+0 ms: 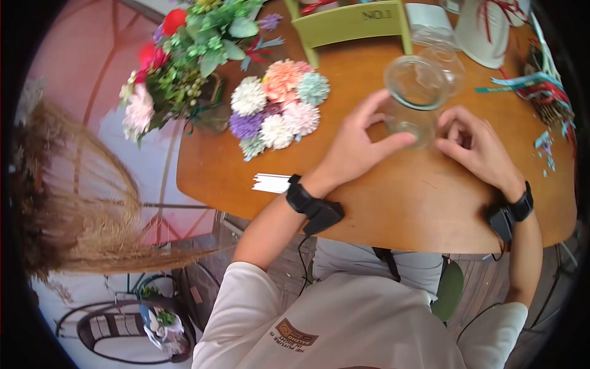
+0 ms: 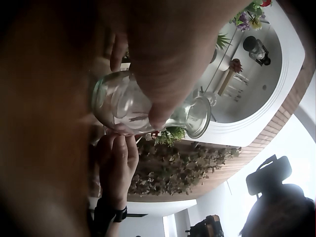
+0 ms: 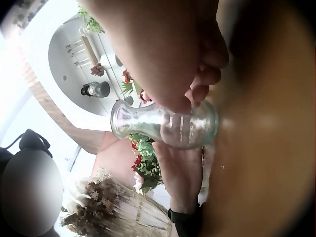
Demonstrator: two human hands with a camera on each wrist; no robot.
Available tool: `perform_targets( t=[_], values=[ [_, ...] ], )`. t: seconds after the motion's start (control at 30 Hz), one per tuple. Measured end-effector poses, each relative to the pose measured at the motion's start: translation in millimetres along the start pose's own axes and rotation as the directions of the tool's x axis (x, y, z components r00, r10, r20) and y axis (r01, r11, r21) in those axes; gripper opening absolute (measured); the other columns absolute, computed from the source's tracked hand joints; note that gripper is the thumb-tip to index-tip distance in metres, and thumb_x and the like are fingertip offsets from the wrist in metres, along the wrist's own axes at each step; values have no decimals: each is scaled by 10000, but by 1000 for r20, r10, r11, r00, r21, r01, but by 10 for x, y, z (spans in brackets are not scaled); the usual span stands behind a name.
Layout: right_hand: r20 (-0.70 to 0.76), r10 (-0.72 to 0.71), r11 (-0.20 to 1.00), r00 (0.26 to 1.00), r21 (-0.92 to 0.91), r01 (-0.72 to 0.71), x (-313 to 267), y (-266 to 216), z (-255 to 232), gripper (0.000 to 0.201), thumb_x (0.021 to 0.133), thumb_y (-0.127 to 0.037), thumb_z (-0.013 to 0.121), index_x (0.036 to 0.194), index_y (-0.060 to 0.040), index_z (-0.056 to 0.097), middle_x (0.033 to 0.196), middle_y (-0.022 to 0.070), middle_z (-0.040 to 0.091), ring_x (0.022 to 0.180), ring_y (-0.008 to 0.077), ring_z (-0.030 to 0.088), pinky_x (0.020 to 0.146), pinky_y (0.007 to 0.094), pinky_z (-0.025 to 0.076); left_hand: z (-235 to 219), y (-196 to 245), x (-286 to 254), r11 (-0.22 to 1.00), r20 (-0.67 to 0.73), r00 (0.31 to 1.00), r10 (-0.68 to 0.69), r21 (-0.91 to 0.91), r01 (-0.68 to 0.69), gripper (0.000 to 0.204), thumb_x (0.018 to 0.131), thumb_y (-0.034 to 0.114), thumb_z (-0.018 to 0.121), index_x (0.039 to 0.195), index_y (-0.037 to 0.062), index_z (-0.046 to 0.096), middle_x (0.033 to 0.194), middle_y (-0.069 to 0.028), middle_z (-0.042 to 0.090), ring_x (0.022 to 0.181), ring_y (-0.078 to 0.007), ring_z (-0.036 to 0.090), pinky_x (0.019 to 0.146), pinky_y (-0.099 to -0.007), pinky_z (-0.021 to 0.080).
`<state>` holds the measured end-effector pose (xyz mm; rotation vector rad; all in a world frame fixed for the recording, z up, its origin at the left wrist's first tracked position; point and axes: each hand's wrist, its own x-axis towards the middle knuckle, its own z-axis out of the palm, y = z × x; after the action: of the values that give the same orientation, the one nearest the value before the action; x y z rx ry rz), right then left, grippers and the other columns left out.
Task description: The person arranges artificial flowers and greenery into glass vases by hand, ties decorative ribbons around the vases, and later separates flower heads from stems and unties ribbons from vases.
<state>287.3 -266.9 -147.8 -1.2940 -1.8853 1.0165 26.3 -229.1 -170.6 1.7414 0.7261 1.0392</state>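
Note:
A clear glass vase (image 1: pixel 405 118) with a narrow neck and flared rim stands upright on the wooden table in front of the person. The left hand (image 1: pixel 361 142) holds it from the left, thumb along the near side and fingers behind. On the other side, the right hand (image 1: pixel 480 146) has curled fingers, with the fingertips right at the lower body of the vase (image 2: pixel 133 106). In the right wrist view, the right thumb overlaps the side of the glass; whether it pinches anything small there I cannot tell.
Another clear glass vessel (image 1: pixel 452 72) stands just behind. Pompom flowers (image 1: pixel 279 107) lie left, beside a leafy bouquet (image 1: pixel 212 37). A white strip (image 1: pixel 270 182) lies near the left forearm. At the back is a green wooden stand (image 1: pixel 350 27); ribbons (image 1: pixel 522 86) lie right.

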Motion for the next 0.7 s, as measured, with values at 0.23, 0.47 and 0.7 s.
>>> perform_targets(
  t=[0.23, 0.47, 0.7],
  values=[
    [36, 11, 1000, 999, -7, -10, 8, -10, 52, 598, 828, -86, 785, 1372, -50, 541, 692, -21, 513, 607, 67, 477, 558, 241, 401, -16, 51, -24, 999, 76, 997, 14, 48, -17, 729, 831, 165, 841, 1441, 35, 463, 1368, -77, 565, 1264, -174, 540, 1038, -376, 475],
    [46, 26, 1000, 999, -17, -25, 5, 12, 39, 604, 831, -88, 782, 1383, -50, 539, 689, -20, 523, 600, 63, 480, 554, 239, 401, -12, 64, -31, 997, 64, 998, 10, 72, -15, 720, 825, 180, 846, 1427, 33, 478, 1343, -78, 573, 1248, -169, 550, 1027, -377, 489],
    [44, 19, 1000, 999, -12, -18, 4, 0, 42, 613, 830, -82, 779, 1394, -53, 540, 688, -19, 521, 599, 62, 482, 552, 235, 401, -16, 63, -28, 997, 61, 998, 11, 82, -16, 718, 823, 184, 848, 1426, 39, 485, 1360, -72, 569, 1247, -171, 553, 1027, -374, 490]
  ],
)
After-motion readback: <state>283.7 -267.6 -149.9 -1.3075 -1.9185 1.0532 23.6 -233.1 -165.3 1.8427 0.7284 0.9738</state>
